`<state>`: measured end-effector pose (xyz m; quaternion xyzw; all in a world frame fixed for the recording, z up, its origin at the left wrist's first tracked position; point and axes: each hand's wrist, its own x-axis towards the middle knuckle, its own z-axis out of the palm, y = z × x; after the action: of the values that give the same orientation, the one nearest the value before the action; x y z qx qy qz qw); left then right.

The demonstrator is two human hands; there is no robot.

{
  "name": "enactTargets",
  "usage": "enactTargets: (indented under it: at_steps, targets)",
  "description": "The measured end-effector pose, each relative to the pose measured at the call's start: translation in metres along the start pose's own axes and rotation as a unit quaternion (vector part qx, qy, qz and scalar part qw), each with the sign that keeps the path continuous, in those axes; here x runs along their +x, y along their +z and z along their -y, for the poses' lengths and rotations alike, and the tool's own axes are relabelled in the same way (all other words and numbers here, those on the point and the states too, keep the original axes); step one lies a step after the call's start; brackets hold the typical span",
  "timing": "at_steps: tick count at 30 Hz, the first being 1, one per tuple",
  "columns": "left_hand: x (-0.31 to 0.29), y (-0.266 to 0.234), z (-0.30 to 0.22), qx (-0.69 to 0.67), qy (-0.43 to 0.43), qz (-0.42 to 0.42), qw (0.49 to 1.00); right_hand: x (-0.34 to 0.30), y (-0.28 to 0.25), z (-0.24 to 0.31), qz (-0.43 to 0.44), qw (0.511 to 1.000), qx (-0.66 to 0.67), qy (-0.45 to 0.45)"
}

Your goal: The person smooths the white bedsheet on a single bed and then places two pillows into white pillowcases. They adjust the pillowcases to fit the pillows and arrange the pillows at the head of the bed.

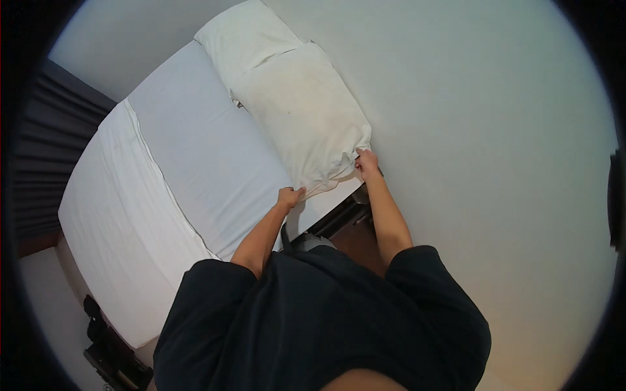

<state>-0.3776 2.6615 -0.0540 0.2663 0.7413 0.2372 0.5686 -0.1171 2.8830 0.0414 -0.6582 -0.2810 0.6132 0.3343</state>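
A cream-white pillow (pixel 297 107) lies at the head of the bed, against the wall side. Its near end is crumpled, and both my hands are closed on the pillowcase there. My left hand (pixel 291 196) pinches the corner nearer the middle of the bed. With my right hand (pixel 366 163) I grip the corner close to the wall; part of the fingers is hidden by the fabric. A second white pillow (pixel 251 32) lies beyond, touching the first. Under them stretches a pale, bluish-white bed sheet (pixel 202 137).
A white cover (pixel 124 221) is folded back over the left part of the bed. Dark curtains (pixel 62 130) hang at the far left. A plain wall (pixel 482 143) runs along the right. Beside the bed, near me, is a brown surface (pixel 358 242). Dark objects (pixel 111 355) stand lower left.
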Motion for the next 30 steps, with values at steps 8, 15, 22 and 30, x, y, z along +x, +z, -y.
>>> enactTargets:
  at_steps: [8,15,22,30]
  targets:
    - [-0.074,-0.065,-0.016,-0.082,0.117,-0.042,0.989,-0.077,-0.021,-0.034,-0.046,0.936,-0.256,-0.238]
    - [-0.153,-0.174,0.032,-0.177,0.213,-0.182,0.944,-0.178,0.049,0.006,0.036,0.924,-0.198,-0.327]
    - [-0.282,-0.253,-0.025,-0.286,0.305,-0.370,0.830,-0.279,0.147,0.085,0.034,0.898,-0.003,-0.438]
    - [-0.513,-0.325,-0.065,-0.048,0.405,-0.558,0.723,-0.412,0.181,0.172,0.148,0.872,0.075,-0.460]
